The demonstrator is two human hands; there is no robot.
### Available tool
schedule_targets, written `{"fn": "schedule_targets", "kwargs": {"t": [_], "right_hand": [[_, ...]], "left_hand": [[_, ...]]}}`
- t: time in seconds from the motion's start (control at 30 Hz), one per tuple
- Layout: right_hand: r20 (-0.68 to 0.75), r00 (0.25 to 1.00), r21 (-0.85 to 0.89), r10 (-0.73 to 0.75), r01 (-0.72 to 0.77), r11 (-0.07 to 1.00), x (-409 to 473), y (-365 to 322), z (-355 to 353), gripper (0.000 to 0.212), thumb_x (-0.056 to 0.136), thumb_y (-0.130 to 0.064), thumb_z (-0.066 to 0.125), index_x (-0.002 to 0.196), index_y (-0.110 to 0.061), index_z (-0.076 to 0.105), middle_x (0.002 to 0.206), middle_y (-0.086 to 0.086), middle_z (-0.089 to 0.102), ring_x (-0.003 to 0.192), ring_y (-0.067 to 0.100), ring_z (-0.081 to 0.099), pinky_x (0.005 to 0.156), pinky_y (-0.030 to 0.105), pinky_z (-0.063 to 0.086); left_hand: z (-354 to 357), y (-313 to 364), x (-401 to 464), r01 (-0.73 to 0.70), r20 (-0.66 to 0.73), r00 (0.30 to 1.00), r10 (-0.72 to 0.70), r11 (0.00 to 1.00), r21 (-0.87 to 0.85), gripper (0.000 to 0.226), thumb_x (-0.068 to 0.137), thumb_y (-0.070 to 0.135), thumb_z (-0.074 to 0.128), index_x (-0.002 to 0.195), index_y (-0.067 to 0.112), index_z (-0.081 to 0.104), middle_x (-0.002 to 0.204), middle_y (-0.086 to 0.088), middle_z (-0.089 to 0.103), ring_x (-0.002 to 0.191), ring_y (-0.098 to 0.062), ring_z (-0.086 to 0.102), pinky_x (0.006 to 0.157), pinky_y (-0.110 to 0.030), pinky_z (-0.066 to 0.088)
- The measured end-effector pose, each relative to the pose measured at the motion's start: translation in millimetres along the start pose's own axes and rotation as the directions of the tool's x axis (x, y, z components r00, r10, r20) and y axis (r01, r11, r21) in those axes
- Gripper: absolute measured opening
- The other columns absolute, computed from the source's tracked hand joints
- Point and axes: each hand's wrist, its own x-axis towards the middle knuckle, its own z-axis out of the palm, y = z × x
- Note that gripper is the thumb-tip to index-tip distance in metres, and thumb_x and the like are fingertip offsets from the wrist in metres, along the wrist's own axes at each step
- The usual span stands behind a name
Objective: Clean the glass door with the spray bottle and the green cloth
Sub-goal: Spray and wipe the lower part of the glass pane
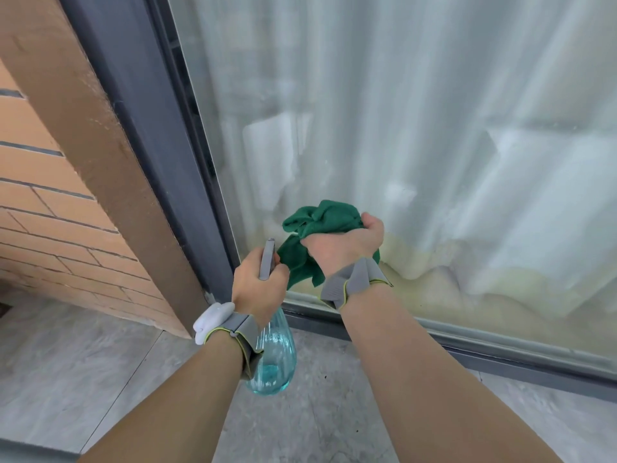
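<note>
Left hand (257,285) grips spray bottle (275,359); right hand (344,247) clutches green cloth (317,222).

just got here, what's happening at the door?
A person is cleaning the glass door. The left hand grips a spray bottle, which holds a little blue liquid at the bottom. The right hand holds a bunched green cloth low by the glass, near the dark frame. The glass looks streaky.
</note>
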Motion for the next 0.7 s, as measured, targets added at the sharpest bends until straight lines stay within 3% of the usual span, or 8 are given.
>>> {"fn": "schedule_targets", "kwargs": {"t": [0.03,0.13,0.23,0.3,0.4,0.47,0.53,0.7], "right_hand": [[0.051,0.998,-0.018,0.024,-0.023,1.000,1,1,0,0.020,0.070,-0.025,0.055,0.086,-0.014,0.060,0.095,0.003,0.061,0.092,0.026,0.056,0.095,0.036,0.037],[0.010,0.998,-0.150,0.062,-0.059,0.987,2,-4,-8,0.013,0.075,-0.009,0.053,0.088,-0.014,0.056,0.095,0.002,0.061,0.086,0.020,0.058,0.099,0.030,0.038],[-0.010,0.983,-0.209,0.181,-0.179,0.961,-1,-11,-15,0.013,0.081,-0.014,0.056,0.074,-0.015,0.045,0.073,-0.005,0.047,0.065,0.002,0.046,0.102,0.019,0.023],[-0.032,0.987,-0.194,0.156,-0.159,0.968,0,-11,-14,0.004,0.083,-0.020,0.055,0.081,-0.019,0.051,0.093,-0.022,0.052,0.100,-0.013,0.045,0.103,0.018,0.020],[-0.175,0.978,-0.164,0.115,-0.145,0.976,-13,-18,4,0.041,0.084,-0.025,0.056,0.125,-0.025,0.056,0.136,-0.014,0.045,0.125,0.005,0.042,0.103,0.024,0.034],[-0.281,0.954,-0.114,0.101,-0.137,0.984,-21,-32,17,0.046,0.083,-0.027,0.058,0.128,-0.018,0.053,0.133,-0.002,0.046,0.112,0.021,0.044,0.089,0.032,0.041],[-0.323,0.940,-0.087,0.113,-0.148,0.985,-27,-42,22,0.046,0.080,-0.029,0.060,0.125,-0.019,0.054,0.129,-0.002,0.047,0.105,0.022,0.042,0.083,0.031,0.040],[-0.400,0.916,-0.043,-0.029,0.012,0.999,-14,-62,12,0.060,0.064,-0.031,0.061,0.123,-0.022,0.059,0.125,-0.006,0.054,0.110,0.020,0.051,0.093,0.034,0.046]], "left_hand": [[-1,0,1,0.001,-0.004,1.000,-0.001,1.000,-0.012,0.017,0.077,0.021,0.053,0.079,0.004,0.048,0.067,-0.003,0.042,0.062,-0.020,0.034,0.057,-0.029,0.031],[-3,-3,1,0.006,-0.002,1.000,-0.006,1.000,-0.014,0.020,0.072,0.024,0.050,0.078,0.006,0.048,0.066,-0.002,0.042,0.062,-0.020,0.034,0.058,-0.030,0.032],[-3,-6,3,0.003,-0.006,1.000,-0.003,1.000,0.001,0.017,0.079,0.020,0.054,0.083,0.004,0.052,0.067,-0.003,0.046,0.062,-0.019,0.038,0.058,-0.032,0.035],[-2,-9,6,-0.007,-0.006,1.000,0.007,1.000,0.016,0.009,0.088,0.011,0.057,0.086,0.003,0.055,0.069,-0.004,0.048,0.062,-0.019,0.039,0.059,-0.031,0.036],[4,-15,11,0.018,0.007,1.000,-0.018,0.999,0.031,0.006,0.091,0.010,0.056,0.088,0.004,0.058,0.069,-0.003,0.047,0.062,-0.019,0.039,0.058,-0.031,0.035],[15,-20,11,0.019,0.027,0.999,-0.019,1.000,0.025,0.006,0.092,0.010,0.056,0.089,0.006,0.060,0.069,-0.003,0.049,0.062,-0.019,0.040,0.057,-0.028,0.036],[23,-22,9,0.016,0.042,0.999,-0.017,1.000,0.009,0.010,0.093,0.010,0.056,0.083,0.009,0.057,0.066,0.000,0.047,0.058,-0.016,0.039,0.052,-0.022,0.034],[55,-16,3,0.008,0.132,0.991,0.002,0.998,-0.069,0.011,0.084,0.020,0.055,0.081,0.010,0.053,0.066,0.001,0.044,0.058,-0.017,0.036,0.055,-0.028,0.033]]}}
